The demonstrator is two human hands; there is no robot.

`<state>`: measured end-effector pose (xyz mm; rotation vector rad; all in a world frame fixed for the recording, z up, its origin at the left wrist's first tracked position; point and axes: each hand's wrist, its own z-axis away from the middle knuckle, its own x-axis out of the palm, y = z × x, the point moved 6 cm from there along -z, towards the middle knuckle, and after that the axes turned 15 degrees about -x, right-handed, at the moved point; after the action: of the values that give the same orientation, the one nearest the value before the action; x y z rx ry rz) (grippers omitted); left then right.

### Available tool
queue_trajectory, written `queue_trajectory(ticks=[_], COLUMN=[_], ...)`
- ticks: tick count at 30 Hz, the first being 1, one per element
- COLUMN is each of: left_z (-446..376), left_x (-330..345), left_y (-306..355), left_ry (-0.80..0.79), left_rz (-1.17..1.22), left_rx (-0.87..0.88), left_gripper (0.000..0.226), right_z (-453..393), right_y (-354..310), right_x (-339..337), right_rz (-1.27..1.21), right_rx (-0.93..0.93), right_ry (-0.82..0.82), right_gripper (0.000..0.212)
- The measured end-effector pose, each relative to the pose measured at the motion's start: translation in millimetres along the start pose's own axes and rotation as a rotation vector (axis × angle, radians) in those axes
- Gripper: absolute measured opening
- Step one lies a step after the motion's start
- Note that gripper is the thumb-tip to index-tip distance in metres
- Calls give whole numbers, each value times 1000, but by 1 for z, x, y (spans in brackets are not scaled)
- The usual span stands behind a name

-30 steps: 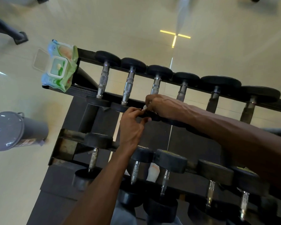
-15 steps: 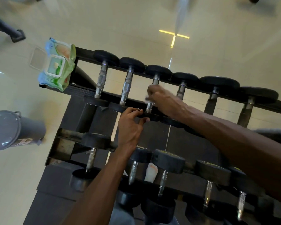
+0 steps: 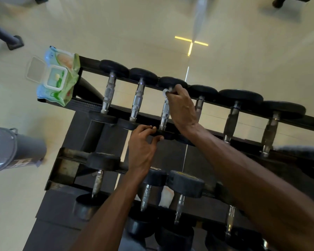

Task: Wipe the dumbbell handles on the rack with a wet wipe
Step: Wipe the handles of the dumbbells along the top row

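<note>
A black dumbbell rack (image 3: 91, 105) carries a top row of several dumbbells with knurled steel handles. My right hand (image 3: 182, 105) grips the far end of the third dumbbell's handle (image 3: 165, 113) through a white wet wipe (image 3: 165, 92), just below its far head. My left hand (image 3: 143, 144) holds the near head of that same dumbbell, fingers curled over its rim. The first handle (image 3: 108, 95) and second handle (image 3: 137, 101) stand bare to the left.
An open green pack of wet wipes (image 3: 58, 80) lies on the rack's top left corner. A lower row of dumbbells (image 3: 186, 183) sits under my arms. A grey bin (image 3: 13, 149) stands on the floor at left. Equipment feet (image 3: 14, 42) show at far left.
My right hand slid with the wipe along the third handle from its near end to its far end. My left hand stayed on the near head.
</note>
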<state>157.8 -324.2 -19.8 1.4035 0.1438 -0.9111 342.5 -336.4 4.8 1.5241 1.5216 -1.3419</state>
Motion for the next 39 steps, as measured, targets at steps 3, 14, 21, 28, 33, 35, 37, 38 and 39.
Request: queue_trajectory(ticks=[3,14,21,28,33,35,37,38,39], left_z=[-2,-3,-4,-3,-2,-3,-3,-2,-2], left_x=[-1,2,2,0,0,0,0,0,0], left_y=[-1,-2,-1,2,2,1,1,1,0], left_ry=[2,-3,-22,-16,-11,-19,-28,-30,-30], left_rz=[-11,-5,-27,-67,-51,-46,-41,-35,-32], left_rx=[6,-8,14,48,27,24,23,19,16], left_gripper=[28,28,29,29,29,29,29,29,29], right_z=[-7,30,6,-9,-25,-29,-20,-14,-9], right_y=[1,30,1,-22,-33,-36,-40,-42,-40], right_x=[-5,20,5,15,20,22,22,20,17], right_rz=[-39,-863,-235,178,251,165,93,75,68], right_rx=[154,1185,500,211,85,-23,-192,-272,-328], right_ry=[109,589,342,-113,-326,-370,-436,-460,-461], right_gripper=[16,11,11,36,14,14,12,13,15])
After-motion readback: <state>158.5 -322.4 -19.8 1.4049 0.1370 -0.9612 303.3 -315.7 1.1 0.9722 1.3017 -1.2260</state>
